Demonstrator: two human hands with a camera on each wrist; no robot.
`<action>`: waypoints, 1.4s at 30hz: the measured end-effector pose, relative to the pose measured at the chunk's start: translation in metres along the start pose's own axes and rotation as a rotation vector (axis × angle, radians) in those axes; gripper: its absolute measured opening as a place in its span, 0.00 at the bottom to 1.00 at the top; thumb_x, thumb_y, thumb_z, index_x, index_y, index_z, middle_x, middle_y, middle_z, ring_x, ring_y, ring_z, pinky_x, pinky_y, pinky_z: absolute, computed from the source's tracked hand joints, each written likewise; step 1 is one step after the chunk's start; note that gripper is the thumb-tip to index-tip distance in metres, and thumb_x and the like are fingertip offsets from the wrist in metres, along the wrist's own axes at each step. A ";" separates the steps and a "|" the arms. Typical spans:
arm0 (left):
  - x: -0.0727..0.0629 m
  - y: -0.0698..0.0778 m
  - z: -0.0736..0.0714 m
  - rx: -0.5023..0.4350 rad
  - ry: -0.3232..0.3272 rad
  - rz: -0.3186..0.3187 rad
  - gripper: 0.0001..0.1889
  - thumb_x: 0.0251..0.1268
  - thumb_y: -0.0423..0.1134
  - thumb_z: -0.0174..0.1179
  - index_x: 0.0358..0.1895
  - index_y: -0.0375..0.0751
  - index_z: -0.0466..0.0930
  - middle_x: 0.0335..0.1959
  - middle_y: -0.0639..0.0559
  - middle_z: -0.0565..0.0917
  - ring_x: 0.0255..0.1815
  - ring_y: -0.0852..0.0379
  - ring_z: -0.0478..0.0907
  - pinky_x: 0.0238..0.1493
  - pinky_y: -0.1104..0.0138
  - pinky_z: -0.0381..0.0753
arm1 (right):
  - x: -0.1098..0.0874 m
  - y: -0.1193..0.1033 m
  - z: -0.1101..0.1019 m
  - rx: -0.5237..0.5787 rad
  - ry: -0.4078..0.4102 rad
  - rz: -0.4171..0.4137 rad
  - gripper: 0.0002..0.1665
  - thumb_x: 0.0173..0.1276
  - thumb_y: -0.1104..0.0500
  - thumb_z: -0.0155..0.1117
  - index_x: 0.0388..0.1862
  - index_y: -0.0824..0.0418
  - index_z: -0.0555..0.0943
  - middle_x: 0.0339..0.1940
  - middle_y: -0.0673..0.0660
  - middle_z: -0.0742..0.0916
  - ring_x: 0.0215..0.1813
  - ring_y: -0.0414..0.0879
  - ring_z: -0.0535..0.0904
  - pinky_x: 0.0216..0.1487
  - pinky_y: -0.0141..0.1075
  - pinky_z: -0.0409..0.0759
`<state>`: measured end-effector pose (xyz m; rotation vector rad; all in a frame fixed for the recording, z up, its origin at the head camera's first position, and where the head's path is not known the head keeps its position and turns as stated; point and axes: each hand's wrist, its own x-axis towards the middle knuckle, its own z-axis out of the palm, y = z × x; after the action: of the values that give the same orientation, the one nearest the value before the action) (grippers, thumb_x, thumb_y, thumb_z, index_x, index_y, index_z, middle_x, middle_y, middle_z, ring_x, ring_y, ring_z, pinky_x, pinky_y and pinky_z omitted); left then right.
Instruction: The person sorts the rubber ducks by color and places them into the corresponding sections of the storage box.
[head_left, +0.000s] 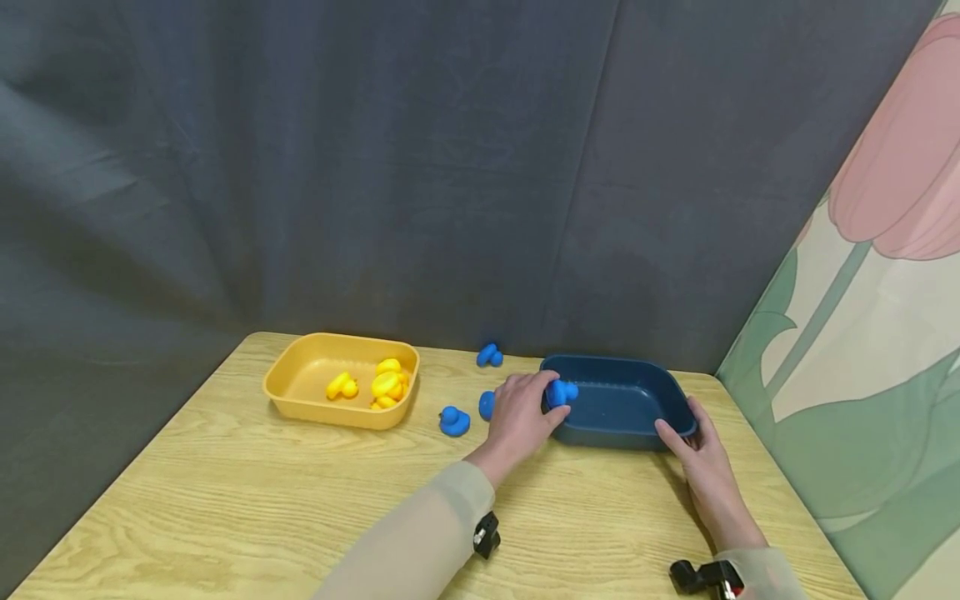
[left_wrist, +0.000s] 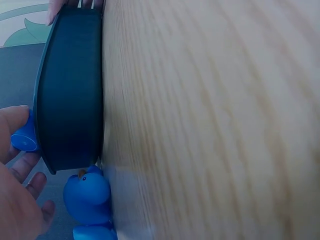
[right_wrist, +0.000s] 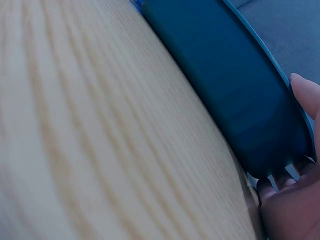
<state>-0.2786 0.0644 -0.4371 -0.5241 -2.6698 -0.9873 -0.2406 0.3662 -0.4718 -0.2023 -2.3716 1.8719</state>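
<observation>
Your left hand (head_left: 519,410) pinches a duck (head_left: 557,393) — likely light, best gripped round the body — by the tray (head_left: 611,437) your right hand (head_left: 702,457) grips.

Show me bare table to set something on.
Most bare table lies in front of the yellow tray, left of the left arm. More lies in front of the blue tray, between that arm and the right arm. The gap between the trays is crowded with blue ducks and the left hand.

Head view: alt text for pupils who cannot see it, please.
A left hand holds a blue toy duck at the left end of a navy rectangular tray, which the right hand grips. Left of it: more blue ducks and a yellow rectangular tray holding yellow ducks.
</observation>
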 end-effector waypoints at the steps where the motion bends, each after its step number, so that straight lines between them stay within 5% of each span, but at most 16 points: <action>1: 0.000 0.000 0.001 0.001 0.001 0.002 0.29 0.79 0.53 0.71 0.77 0.52 0.79 0.70 0.55 0.85 0.72 0.48 0.76 0.78 0.50 0.71 | 0.000 0.000 0.000 -0.004 0.002 0.000 0.58 0.88 0.48 0.62 0.95 0.48 0.32 0.94 0.57 0.40 0.92 0.57 0.35 0.87 0.33 0.42; 17: -0.001 -0.002 0.005 -0.043 0.012 -0.003 0.27 0.80 0.51 0.71 0.76 0.52 0.80 0.69 0.56 0.85 0.73 0.50 0.75 0.78 0.50 0.71 | -0.002 -0.001 -0.001 -0.010 0.008 -0.004 0.57 0.88 0.47 0.62 0.95 0.47 0.32 0.93 0.57 0.41 0.92 0.57 0.35 0.86 0.30 0.44; 26: -0.011 -0.004 -0.010 -0.152 0.051 -0.018 0.28 0.80 0.48 0.71 0.77 0.48 0.79 0.75 0.49 0.81 0.76 0.44 0.73 0.77 0.47 0.73 | -0.001 -0.002 -0.003 -0.010 0.007 0.005 0.58 0.88 0.48 0.62 0.95 0.47 0.32 0.94 0.56 0.40 0.92 0.56 0.35 0.88 0.35 0.42; 42: -0.036 -0.051 -0.049 -0.218 0.127 -0.058 0.30 0.77 0.43 0.74 0.78 0.44 0.78 0.76 0.44 0.78 0.79 0.39 0.70 0.77 0.44 0.74 | -0.001 -0.005 -0.002 -0.027 0.022 0.025 0.58 0.88 0.47 0.62 0.94 0.47 0.32 0.94 0.56 0.41 0.92 0.56 0.36 0.89 0.43 0.42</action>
<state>-0.2622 -0.0130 -0.4428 -0.4127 -2.4936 -1.2932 -0.2395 0.3668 -0.4660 -0.2553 -2.3918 1.8391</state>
